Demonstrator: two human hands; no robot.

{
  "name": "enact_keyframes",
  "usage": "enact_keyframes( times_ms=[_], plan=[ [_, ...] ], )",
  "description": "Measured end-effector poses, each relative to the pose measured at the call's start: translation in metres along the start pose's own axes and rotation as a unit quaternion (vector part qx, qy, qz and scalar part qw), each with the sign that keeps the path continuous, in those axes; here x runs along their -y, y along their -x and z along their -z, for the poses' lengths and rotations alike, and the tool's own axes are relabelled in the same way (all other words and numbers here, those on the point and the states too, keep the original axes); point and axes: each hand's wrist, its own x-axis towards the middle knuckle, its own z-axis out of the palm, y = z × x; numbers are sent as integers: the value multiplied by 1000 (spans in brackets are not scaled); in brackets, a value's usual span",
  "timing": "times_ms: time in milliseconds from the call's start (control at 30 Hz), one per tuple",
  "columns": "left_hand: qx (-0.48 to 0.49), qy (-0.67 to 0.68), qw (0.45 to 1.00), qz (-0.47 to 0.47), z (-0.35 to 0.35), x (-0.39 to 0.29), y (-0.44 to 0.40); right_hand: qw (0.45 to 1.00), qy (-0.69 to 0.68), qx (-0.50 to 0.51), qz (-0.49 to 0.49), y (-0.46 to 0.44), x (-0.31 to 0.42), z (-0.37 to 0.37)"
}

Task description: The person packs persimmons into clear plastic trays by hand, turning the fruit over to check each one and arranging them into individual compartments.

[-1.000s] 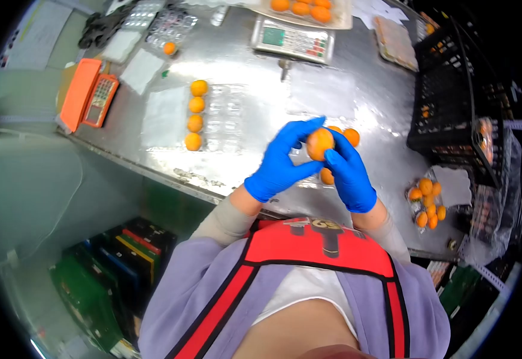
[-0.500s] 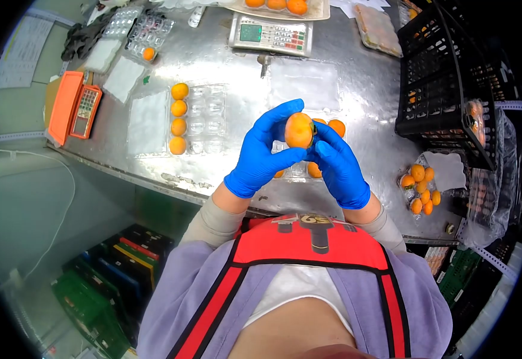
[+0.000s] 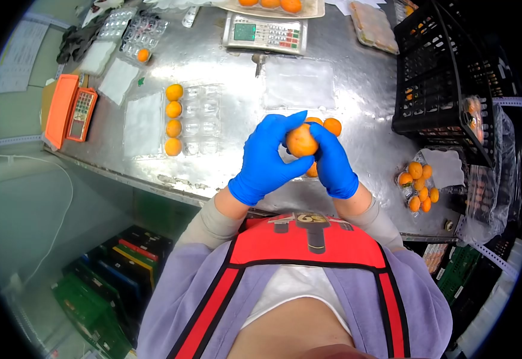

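Observation:
An orange persimmon (image 3: 302, 141) is held between my two blue-gloved hands over the table. My left hand (image 3: 262, 160) curls round its left side, thumb below and fingers above. From the right, my right hand (image 3: 335, 165) presses its fingers against the fruit. Under the hands lies a clear plastic tray, mostly hidden, with other persimmons (image 3: 332, 127) showing at its far side. To the left, a second clear tray (image 3: 204, 119) has a column of persimmons (image 3: 173, 128) along its left edge.
A scale (image 3: 265, 33) stands at the back, an orange-cased scale (image 3: 69, 110) at the left. The black crate (image 3: 434, 78) rises on the right. Nearby sits a pack of persimmons (image 3: 419, 185). White pads (image 3: 300, 84) lie on the metal table (image 3: 243, 84).
The persimmon has been turned between my hands; its green leafy top, visible earlier, is now out of sight. Both hands have shifted slightly and closed more around it.

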Motion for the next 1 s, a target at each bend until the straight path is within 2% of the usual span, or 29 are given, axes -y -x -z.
enact_keyframes(
  times_ms=[133,200,333,400,433,500,567,600,667,700,767,1000],
  plan=[
    [-7,-27,1000,-13,-4,-4,-1,1000,-18,5,7,-1,9,-6],
    [-11,-34,999,-9,-4,-3,-2,999,-13,38,27,-1,11,-6],
    [-2,-37,999,-18,1,-3,-5,998,-33,57,5,2,15,-4],
    [9,-38,999,-34,2,-6,-7,992,17,107,65,2,22,-2],
    [-13,4,1000,-26,2,-7,-8,992,17,107,65,1,21,1],
    [-35,45,998,-17,2,-6,-7,963,149,47,221,-2,18,7],
    [3,261,951,168,3,-1,-4,962,114,34,246,2,17,-1],
    [3,261,951,168,4,-2,-5,938,152,25,311,3,15,-2],
    [26,411,890,197,5,-5,-6,874,246,17,419,3,12,-1],
    [26,411,890,197,4,-4,-6,874,245,17,419,3,11,0],
    [57,445,875,181,2,-2,-5,787,365,30,497,2,8,3],
    [60,465,860,203,2,-7,-9,779,400,36,482,4,9,3]
  ],
)
